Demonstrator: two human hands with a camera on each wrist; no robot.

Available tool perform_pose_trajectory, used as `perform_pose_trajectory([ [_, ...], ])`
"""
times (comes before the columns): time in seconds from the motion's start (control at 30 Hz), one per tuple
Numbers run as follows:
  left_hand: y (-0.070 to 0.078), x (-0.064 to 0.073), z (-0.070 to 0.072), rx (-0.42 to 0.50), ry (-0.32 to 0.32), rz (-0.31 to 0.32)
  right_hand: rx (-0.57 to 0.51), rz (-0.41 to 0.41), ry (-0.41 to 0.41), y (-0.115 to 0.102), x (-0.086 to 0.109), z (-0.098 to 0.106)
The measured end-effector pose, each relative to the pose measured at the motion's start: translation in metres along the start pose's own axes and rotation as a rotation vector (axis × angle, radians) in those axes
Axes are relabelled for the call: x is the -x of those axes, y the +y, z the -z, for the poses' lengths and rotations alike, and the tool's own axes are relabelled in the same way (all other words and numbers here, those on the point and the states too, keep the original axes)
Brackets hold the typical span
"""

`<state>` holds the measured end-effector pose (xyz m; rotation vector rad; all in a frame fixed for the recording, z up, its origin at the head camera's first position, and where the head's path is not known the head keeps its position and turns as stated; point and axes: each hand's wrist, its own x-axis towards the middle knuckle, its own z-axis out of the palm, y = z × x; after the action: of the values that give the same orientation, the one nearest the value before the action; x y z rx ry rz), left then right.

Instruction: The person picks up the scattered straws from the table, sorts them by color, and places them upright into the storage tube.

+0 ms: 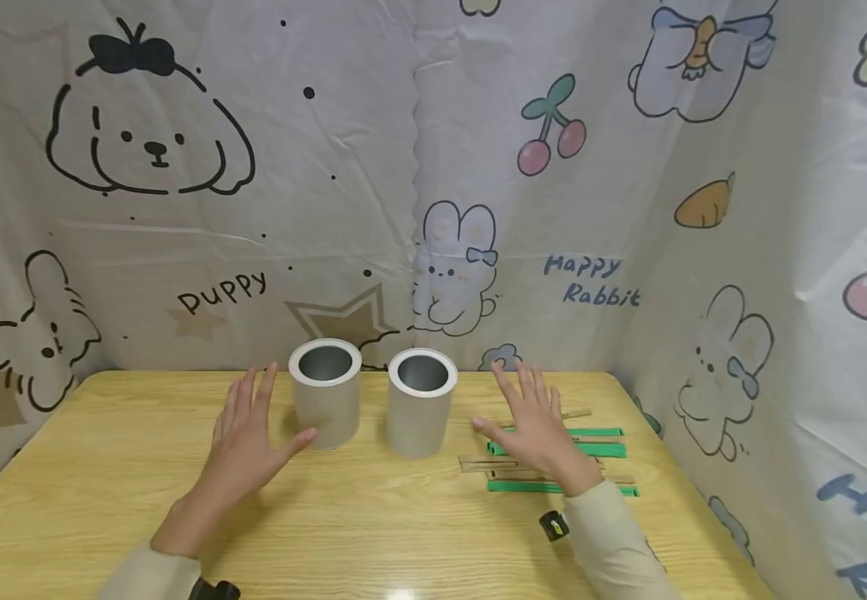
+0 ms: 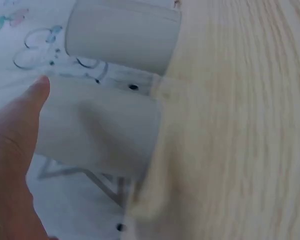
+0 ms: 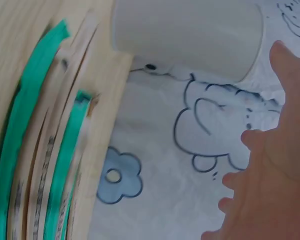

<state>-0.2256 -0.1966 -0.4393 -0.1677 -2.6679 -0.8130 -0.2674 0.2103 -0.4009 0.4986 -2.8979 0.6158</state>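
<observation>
Two pale grey cylindrical canisters with white rims and dark insides stand upright side by side: the left canister (image 1: pixel 327 421) and the right canister (image 1: pixel 417 429). My left hand (image 1: pixel 249 446) is held beside the left canister with fingers spread; its thumb (image 2: pixel 22 117) overlaps that canister's side, and I cannot tell if they touch. Fingers apart, my right hand (image 1: pixel 534 429) hovers over a group of slim sticks, some in green (image 1: pixel 602 450), others light brown (image 1: pixel 478 464) with dark printing. A gap separates it from the right canister. Neither hand holds anything. Part of the sticks is hidden under the right hand.
The wooden table (image 1: pixel 343 533) meets a printed cloth (image 1: pixel 373 167) that hangs behind it and along both sides. A small black device (image 1: pixel 553 526) sits at the right cuff, and another black device (image 1: pixel 214 590) at the left cuff.
</observation>
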Motion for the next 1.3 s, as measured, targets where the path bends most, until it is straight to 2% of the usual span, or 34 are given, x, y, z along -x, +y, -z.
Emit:
perform_pose_trajectory([
  [0.17, -0.009, -0.01, -0.005, 0.118, -0.034, 0.006, -0.031, 0.045, -0.016, 0.016, -0.002, 0.003],
  [0.5, -0.01, -0.027, -0.015, 0.318, -0.072, 0.068, -0.087, 0.05, -0.126, 0.044, -0.011, 0.009],
  [0.7, -0.015, -0.037, -0.022, 0.454, -0.092, 0.109, -0.173, 0.002, -0.205, 0.066, -0.017, 0.009],
  [0.97, -0.017, -0.049, -0.029, 0.582, -0.178, 0.168, -0.292, -0.051, -0.265, 0.092, -0.022, 0.004],
  [1.17, -0.016, -0.055, -0.034, 0.657, -0.197, 0.17, -0.324, -0.066, -0.28, 0.107, -0.024, -0.003],
  [1.3, -0.017, -0.057, -0.041, 0.721, -0.197, 0.133, -0.306, -0.058, -0.275, 0.113, -0.025, -0.005],
])
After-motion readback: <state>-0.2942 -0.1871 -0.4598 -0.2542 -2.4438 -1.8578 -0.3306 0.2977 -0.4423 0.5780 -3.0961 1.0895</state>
